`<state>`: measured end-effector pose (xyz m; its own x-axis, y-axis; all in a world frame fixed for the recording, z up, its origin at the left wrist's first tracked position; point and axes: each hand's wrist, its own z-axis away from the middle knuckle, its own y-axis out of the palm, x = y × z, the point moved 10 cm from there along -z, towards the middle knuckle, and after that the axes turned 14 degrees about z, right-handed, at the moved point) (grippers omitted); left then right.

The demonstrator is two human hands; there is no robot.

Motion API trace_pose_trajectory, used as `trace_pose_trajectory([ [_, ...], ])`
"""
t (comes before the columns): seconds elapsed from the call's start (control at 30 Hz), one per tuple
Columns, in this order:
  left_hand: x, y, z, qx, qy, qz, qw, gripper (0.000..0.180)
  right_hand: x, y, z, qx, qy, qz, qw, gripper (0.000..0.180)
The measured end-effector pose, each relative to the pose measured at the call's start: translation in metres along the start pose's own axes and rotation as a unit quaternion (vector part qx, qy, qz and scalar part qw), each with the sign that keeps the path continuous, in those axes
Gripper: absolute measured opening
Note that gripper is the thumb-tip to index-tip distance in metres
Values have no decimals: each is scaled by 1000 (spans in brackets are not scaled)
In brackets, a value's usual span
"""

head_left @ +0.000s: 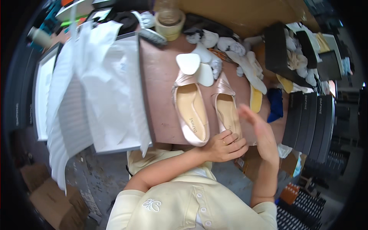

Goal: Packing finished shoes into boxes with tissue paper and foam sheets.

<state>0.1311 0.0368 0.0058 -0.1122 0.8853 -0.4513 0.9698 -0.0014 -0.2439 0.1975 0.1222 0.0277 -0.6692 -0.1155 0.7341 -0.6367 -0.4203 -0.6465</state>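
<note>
Two pale pink satin flat shoes stand side by side on the brown tabletop, toes pointing away from me. My left hand (226,146) is closed around the heel of the right-hand shoe (225,100), covering its back end. Beside that shoe's right edge, my right hand (260,128) is raised with fingers stretched out, slightly blurred and holding nothing. The left-hand shoe (190,113) sits untouched. Around its toe are a rounded white pad (188,63) and a second white pad (206,75).
An open box lined with white wrapping paper (111,92) lies at the left. Tape rolls (168,28) and a brush (152,37) sit at the back. White stuffing, a yellow-and-white insole (255,99) and a blue cloth (275,105) lie to the right, near stacked dark boxes (312,124).
</note>
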Motion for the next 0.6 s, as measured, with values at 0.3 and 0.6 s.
trace_pose_trajectory([
  [0.3, -34, -83, 59, -120, -220, 33, 968, 53, -43, 64, 68, -316, 39, -85, 944, 77],
  [0.6, 17, -105, 117, -330, -443, 197, 810, 54, -57, -40, 102, -364, -40, -139, 920, 58],
])
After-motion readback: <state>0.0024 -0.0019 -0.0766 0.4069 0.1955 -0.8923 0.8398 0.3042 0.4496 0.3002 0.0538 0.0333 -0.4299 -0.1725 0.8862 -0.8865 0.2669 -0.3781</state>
